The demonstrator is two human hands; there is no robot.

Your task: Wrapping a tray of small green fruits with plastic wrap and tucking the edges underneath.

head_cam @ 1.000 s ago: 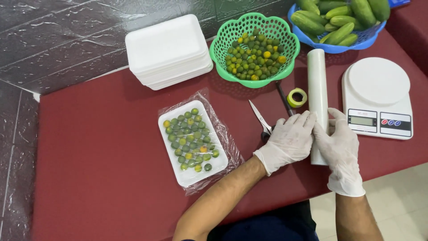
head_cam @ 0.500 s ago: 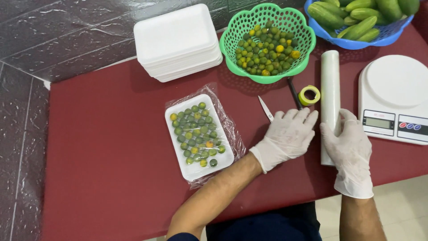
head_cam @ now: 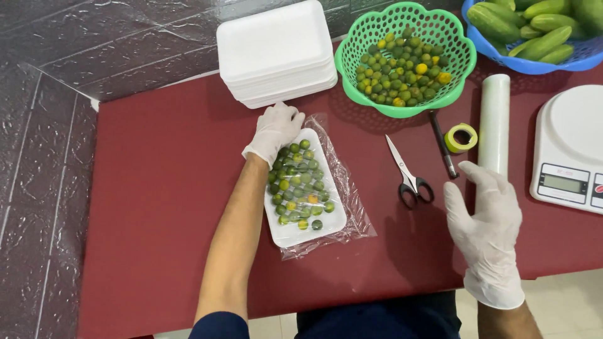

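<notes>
A white foam tray (head_cam: 290, 233) filled with small green citrus fruits (head_cam: 298, 185) lies on a sheet of clear plastic film (head_cam: 352, 207) in the middle of the dark red table. My left hand (head_cam: 275, 130), in a white glove, rests on the tray's far left corner, fingers curled over the rim. My right hand (head_cam: 487, 223), also gloved, hovers open above the table near the end of a roll of clear film (head_cam: 495, 122). It holds nothing. Scissors (head_cam: 408, 176) lie between the tray and my right hand.
A stack of white foam trays (head_cam: 276, 53) sits at the back. A green basket (head_cam: 352, 69) holds more small citrus. A blue basket (head_cam: 534, 66) of cucumbers, a white kitchen scale (head_cam: 575, 147), a yellow tape roll (head_cam: 460, 137) and a dark-handled tool (head_cam: 441, 145) are at right.
My left hand left the film roll and moved left onto the tray's far corner. My right hand let go of the roll and opened. The scissors are now fully uncovered.
</notes>
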